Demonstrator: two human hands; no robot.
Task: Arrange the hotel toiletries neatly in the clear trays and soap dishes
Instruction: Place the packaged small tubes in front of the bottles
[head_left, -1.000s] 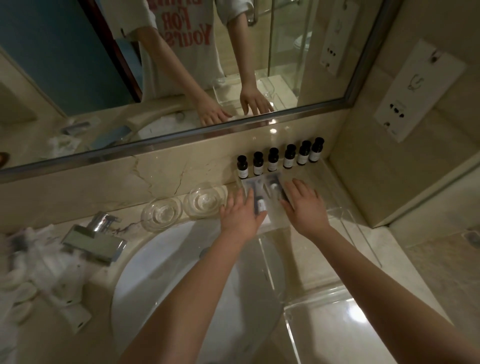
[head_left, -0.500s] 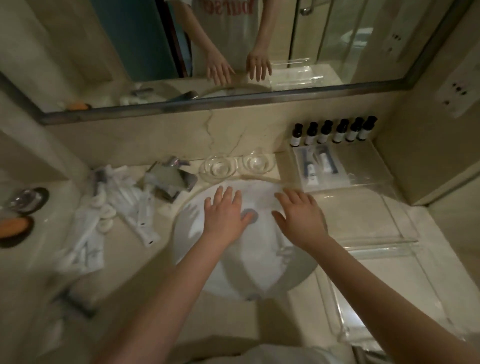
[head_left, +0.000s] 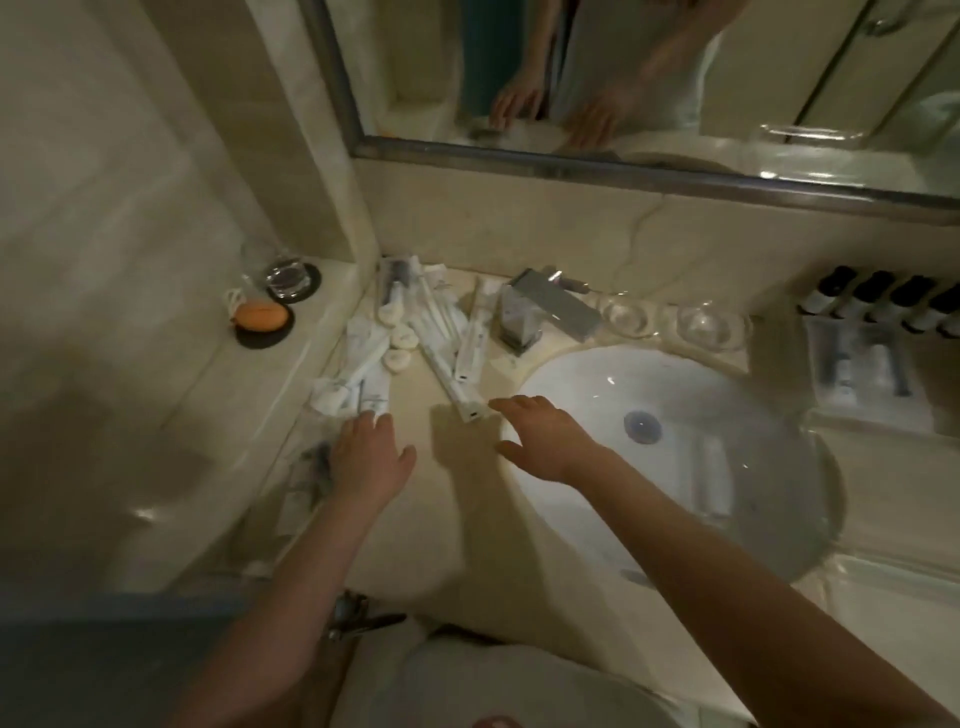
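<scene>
Both hands have swung leftward off the basin since half a second ago, and the view has turned with them, so the pile of wrapped toiletries (head_left: 410, 338) that sat far to the left now lies just ahead of the fingers; the left hand (head_left: 366, 460) is flat and spread, gripping nothing, fingertips touching the near end of a white sachet (head_left: 371, 397); the right hand (head_left: 545, 436) is also loose and empty, fingers extended, its longest fingertip just beside the end of a long white packet (head_left: 452, 384) — contact cannot be told through the blur. Between the two hands runs a strip of bare marble counter (head_left: 447, 493); to the right hand's right the sink (head_left: 675, 395) rim curves close, and beyond the left hand the counter meets the wall corner. Ahead of the right hand stands the tap (head_left: 545, 312), and just to its right two glass soap dishes (head_left: 670, 319), both empty; farther right a clear tray (head_left: 862, 369) holds a few small tubes, count unclear, with four dark-capped bottles (head_left: 883, 301) visible behind it at the frame edge. Left of the left hand: two dark coasters, one under a glass (head_left: 283, 275), one under an orange object (head_left: 260, 315). Three small round white pieces lie in the pile.
</scene>
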